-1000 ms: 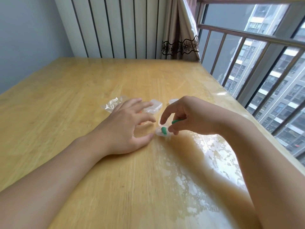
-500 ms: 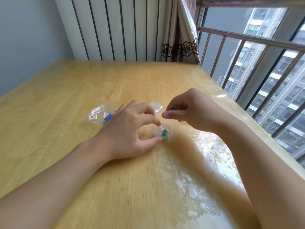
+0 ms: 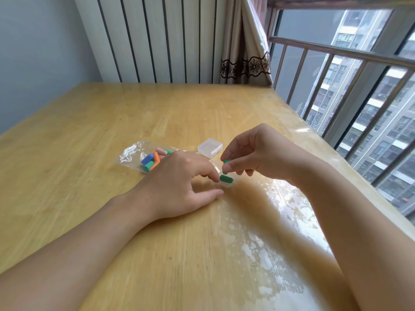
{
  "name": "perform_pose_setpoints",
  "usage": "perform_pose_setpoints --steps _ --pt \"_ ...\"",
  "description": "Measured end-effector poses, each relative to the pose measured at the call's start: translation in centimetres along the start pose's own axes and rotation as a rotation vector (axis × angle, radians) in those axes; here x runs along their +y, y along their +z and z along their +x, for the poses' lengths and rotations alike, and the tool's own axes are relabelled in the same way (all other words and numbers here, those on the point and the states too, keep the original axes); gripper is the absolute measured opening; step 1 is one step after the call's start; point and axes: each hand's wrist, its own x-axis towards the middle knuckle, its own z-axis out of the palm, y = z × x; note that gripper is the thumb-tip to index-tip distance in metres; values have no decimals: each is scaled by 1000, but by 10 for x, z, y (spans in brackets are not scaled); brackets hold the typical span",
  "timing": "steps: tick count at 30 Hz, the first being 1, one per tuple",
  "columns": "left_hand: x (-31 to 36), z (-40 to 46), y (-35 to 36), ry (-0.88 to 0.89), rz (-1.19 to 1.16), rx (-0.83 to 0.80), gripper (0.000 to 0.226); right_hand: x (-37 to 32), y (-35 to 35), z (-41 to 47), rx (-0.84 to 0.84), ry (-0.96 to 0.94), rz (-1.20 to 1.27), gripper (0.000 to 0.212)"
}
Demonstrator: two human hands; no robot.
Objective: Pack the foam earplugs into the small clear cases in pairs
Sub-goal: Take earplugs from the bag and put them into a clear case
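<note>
Open case: we see a small clear case [image 3: 228,181] on the table [image 3: 89,122], just right of the left hand's fingertips, with one green earplug [image 3: 226,178] lying inside it. Its lid looks raised on the far side, though the clear plastic is hard to read.

Right hand: our right hand [image 3: 258,151] hangs just above that case and pinches a second green earplug [image 3: 226,162] between thumb and forefinger; only the plug's end shows.

Left hand: our left hand [image 3: 179,187] rests on the table, fingers curled, forefinger tip touching or nearly touching the case's left edge, thumb stretched flat along the wood. We judge it is steadying the case; whether it really grips it, we cannot tell.

Done so far: half of one pair is in, as far as we can see.

In hand: the second green plug, which we judge is meant to complete the pair.

Left to do: seat that plug, close the lid, then go on to the rest.

Stock: a clear plastic bag [image 3: 134,153] lies on the left, far side of the left hand, with loose earplugs [image 3: 151,160] in blue, orange, green and pink at its mouth.

Spare case: a closed clear case [image 3: 210,147] sits just beyond the hands; it appears empty.

Count remaining: partly hidden by the left hand, so no firm count.
</note>
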Motion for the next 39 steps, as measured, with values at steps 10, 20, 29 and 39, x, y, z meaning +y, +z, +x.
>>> perform_pose_setpoints --steps 10,20,29,39 --pt "2 1 3 -23 -11 -9 23 2 3 -1 -124 88 8 9" --pt "-3 2 13 -84 -55 41 23 -2 3 -2 -87 78 -85 5" --pt "6 3 7 -95 -71 57 19 2 4 -2 -62 110 -169 5" --pt "0 3 9 -152 -76 40 9 2 -8 -5 -48 152 -36 4"
